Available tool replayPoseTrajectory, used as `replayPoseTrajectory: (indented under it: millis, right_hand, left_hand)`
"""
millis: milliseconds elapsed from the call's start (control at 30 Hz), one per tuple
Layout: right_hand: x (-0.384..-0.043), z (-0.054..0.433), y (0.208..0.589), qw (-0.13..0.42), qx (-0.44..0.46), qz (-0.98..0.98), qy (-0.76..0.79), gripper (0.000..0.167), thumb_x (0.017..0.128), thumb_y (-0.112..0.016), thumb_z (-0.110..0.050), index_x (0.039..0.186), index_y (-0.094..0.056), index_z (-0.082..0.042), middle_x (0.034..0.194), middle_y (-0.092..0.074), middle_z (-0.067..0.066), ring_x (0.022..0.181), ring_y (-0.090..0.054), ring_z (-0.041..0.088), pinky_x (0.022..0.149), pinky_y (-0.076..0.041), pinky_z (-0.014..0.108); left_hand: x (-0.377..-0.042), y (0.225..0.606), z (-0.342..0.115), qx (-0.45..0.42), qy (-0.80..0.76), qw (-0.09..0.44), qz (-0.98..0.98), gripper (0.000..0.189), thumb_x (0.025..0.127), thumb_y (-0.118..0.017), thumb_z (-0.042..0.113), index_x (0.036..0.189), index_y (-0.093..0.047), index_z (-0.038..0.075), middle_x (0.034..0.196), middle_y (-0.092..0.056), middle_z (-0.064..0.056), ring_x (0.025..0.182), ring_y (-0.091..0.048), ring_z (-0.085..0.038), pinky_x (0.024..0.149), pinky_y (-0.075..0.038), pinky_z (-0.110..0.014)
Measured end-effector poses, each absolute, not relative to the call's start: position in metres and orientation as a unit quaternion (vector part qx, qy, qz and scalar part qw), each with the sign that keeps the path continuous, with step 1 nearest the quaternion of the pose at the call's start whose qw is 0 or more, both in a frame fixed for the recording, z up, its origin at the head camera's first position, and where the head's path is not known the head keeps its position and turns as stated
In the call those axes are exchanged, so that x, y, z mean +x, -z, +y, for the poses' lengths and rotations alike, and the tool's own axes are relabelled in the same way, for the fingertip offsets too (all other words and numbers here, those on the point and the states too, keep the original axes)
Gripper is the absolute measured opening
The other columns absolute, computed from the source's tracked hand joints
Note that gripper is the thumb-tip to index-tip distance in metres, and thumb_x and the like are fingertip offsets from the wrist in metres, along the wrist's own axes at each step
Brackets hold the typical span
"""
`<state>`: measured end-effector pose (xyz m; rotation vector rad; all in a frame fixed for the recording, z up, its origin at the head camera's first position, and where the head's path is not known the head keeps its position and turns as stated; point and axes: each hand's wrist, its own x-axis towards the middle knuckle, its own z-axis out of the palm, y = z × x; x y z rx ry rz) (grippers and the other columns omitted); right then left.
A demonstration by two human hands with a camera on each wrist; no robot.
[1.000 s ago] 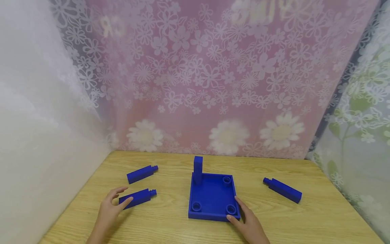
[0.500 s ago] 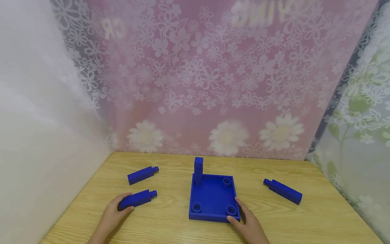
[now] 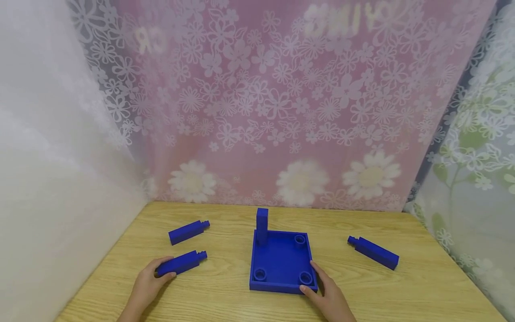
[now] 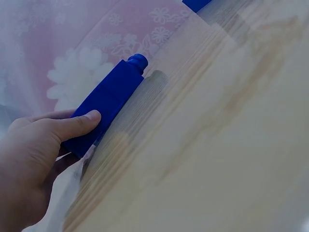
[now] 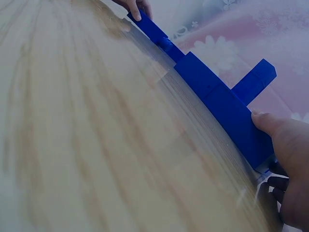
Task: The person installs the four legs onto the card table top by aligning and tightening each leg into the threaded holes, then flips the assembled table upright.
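A blue square tray (image 3: pixel 280 282) with round corner sockets lies mid-table, and one blue post (image 3: pixel 262 225) stands upright in its far-left corner. My right hand (image 3: pixel 318 281) grips the tray's near-right corner, thumb on the front wall (image 5: pixel 218 98). My left hand (image 3: pixel 161 272) holds the near end of a loose blue post (image 3: pixel 183 263) lying left of the tray. In the left wrist view my thumb (image 4: pixel 77 125) lies over that post (image 4: pixel 112 96).
A second loose blue post (image 3: pixel 188 231) lies farther back on the left. Another (image 3: pixel 374 252) lies to the right of the tray. The wooden table (image 3: pixel 225 304) is walled in by floral curtains at the back and both sides.
My left hand, open over the near-left post a second ago, has come down and closed around its end. The right hand and the tray have not moved.
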<state>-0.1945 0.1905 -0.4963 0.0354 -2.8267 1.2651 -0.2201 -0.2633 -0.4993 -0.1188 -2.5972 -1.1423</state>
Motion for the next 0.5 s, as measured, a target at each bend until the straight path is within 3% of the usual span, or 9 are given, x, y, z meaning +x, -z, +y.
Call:
replayPoseTrajectory:
  millis: [300, 500]
  right_hand:
    - [-0.1929, 0.1895, 0.4928, 0.020, 0.007, -0.915, -0.402, 0.085, 0.078, -0.062, -0.057, 0.141, -0.036, -0.007, 0.137, -0.037, 0.025, 0.123, -0.033, 0.045, 0.095, -0.030, 0.058]
    - [-0.1928, 0.1905, 0.4941, 0.020, 0.008, -0.915, -0.402, 0.085, 0.078, -0.061, -0.057, 0.142, -0.035, -0.008, 0.137, -0.037, 0.024, 0.123, -0.033, 0.045, 0.095, -0.031, 0.058]
  left_hand:
    - [-0.2206, 0.4972, -0.2605, -0.060, 0.387, 0.197, -0.899, 0.041, 0.074, -0.075, 0.003, 0.112, -0.062, 0.002, 0.110, -0.059, -0.020, 0.101, -0.056, -0.040, 0.077, -0.049, -0.046]
    - [-0.2226, 0.4919, -0.2559, -0.060, 0.404, 0.187, -0.893, 0.040, 0.074, -0.075, 0.006, 0.112, -0.063, 0.003, 0.110, -0.059, -0.020, 0.098, -0.057, -0.040, 0.077, -0.050, -0.044]
